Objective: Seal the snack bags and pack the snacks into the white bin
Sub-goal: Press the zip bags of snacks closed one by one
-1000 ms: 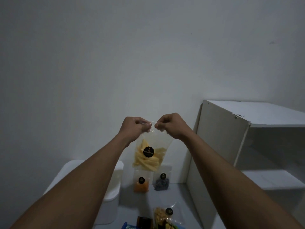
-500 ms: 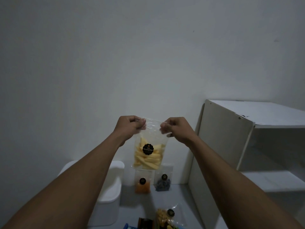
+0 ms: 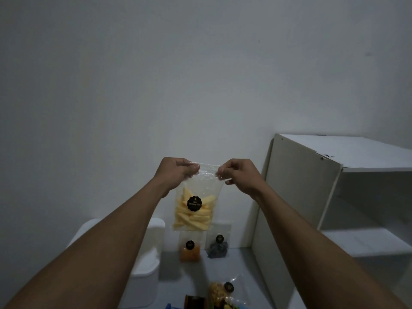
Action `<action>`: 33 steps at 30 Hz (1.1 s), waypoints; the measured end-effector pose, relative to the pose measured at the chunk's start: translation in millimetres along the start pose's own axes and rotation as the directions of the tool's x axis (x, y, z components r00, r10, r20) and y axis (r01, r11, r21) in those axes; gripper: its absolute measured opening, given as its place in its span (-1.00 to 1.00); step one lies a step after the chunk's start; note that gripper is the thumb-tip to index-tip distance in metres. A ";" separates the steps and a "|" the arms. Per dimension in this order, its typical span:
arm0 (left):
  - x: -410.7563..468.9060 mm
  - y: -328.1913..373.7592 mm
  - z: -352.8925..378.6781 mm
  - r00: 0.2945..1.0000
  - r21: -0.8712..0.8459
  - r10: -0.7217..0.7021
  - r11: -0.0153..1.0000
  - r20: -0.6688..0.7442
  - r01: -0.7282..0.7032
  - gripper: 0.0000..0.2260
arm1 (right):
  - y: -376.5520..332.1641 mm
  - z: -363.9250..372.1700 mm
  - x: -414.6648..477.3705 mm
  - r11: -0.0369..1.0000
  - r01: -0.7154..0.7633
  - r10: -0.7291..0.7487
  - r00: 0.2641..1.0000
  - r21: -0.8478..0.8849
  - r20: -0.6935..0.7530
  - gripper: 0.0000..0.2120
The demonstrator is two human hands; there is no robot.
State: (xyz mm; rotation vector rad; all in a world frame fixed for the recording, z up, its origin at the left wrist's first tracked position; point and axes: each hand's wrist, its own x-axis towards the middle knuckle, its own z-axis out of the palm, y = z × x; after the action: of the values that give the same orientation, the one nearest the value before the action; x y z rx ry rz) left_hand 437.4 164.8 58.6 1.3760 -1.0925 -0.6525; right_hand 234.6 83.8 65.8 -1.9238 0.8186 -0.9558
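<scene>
Fingers (image 3: 194, 168) of the left hand (image 3: 177, 173) curl in and pinch the top left corner of a clear snack bag (image 3: 196, 190). The right hand (image 3: 238, 176) does the same at the top right corner, its fingertips (image 3: 220, 173) pressed onto the plastic. Between the two hands the bag's top edge is pulled straight and level. The bag hangs upright in the air in front of the wall (image 3: 156, 85), well above the floor (image 3: 176, 273). Its lower half is filled with pale yellow sticks, and a round black sticker (image 3: 194, 203) sits on its front. Whether the top strip is sealed cannot be told.

The white bin (image 3: 146, 284) stands on the floor below and to the left, partly hidden behind the left forearm. Two smaller bags lean against the wall just under the held bag: an orange bag (image 3: 190, 253) on the left and a dark bag (image 3: 218, 249) just beside it, each with a black sticker. Nearer, at the lower edge, another clear bag (image 3: 223, 293) of yellow-brown snacks lies on the floor, next to a dark brown thing (image 3: 195, 302) that is cut off. A white shelf unit (image 3: 301, 197) stands at the right.
</scene>
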 end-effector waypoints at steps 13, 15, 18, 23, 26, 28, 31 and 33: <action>-5.1 -0.1 9.9 0.998 -0.048 0.063 0.997 -0.022 -0.064 -0.93 | -3.4 6.7 1.8 0.980 0.062 -0.062 0.998 -0.189 0.008 -0.89; -6.8 0.9 11.6 0.999 -0.096 0.052 0.994 -0.010 -0.053 -0.90 | -5.6 4.4 4.8 0.977 0.063 -0.068 0.998 -0.202 -0.017 -0.89; -7.1 0.2 5.8 0.999 -0.115 -0.001 0.993 0.034 0.005 -0.91 | -3.6 -1.8 6.2 0.976 0.041 -0.048 0.998 -0.212 -0.029 -0.90; -2.7 -5.2 4.1 0.997 -0.015 0.053 0.998 -0.059 -0.054 -0.91 | -2.7 4.5 2.8 0.975 0.008 -0.005 1.000 -0.221 0.019 -0.92; -4.8 -3.2 7.9 0.998 -0.004 0.067 0.998 -0.015 -0.067 -0.90 | -5.0 6.5 3.3 0.981 0.021 -0.018 1.000 -0.191 0.018 -0.91; -7.2 -1.1 10.8 0.998 -0.009 0.053 0.999 0.022 -0.053 -0.91 | -7.9 5.3 5.0 0.974 0.034 -0.036 0.999 -0.226 -0.004 -0.89; -8.4 1.1 13.8 0.996 -0.043 -0.021 0.999 0.089 0.025 -0.91 | -7.7 3.9 7.6 0.964 0.042 -0.046 0.999 -0.264 -0.007 -0.87; -7.5 0.4 16.2 0.995 -0.008 -0.005 1.000 0.096 0.005 -0.93 | -6.2 4.3 6.8 0.960 0.041 -0.038 0.999 -0.276 0.015 -0.88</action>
State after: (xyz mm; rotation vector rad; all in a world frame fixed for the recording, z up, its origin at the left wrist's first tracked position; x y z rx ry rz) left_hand 419.8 164.4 55.0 1.3521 -1.1617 -0.7323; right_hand 242.8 82.7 71.7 -2.1886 0.9528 -0.8922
